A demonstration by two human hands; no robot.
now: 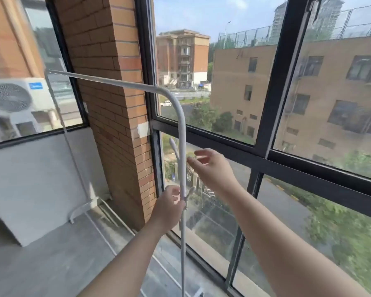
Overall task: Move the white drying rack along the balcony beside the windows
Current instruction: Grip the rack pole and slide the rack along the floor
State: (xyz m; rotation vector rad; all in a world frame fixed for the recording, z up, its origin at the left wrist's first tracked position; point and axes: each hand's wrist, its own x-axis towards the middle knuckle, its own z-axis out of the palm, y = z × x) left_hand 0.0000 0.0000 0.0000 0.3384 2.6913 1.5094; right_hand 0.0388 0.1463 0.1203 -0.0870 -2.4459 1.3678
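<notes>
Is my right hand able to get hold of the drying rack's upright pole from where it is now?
Probably yes. The right hand is open, fingertips just beside the upright pole, with nothing between them. The left hand already grips the pole lower down, leaving that stretch free.

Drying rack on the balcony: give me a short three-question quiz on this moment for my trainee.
1. True or false: the left hand grips the near upright of the white drying rack.
2. The right hand is: A) closed on the top bar, B) open beside the upright, C) on the window frame.
3. What stands behind the rack's far end, between the windows?

Key: 1 true. 2 B. 3 the brick pillar.
</notes>
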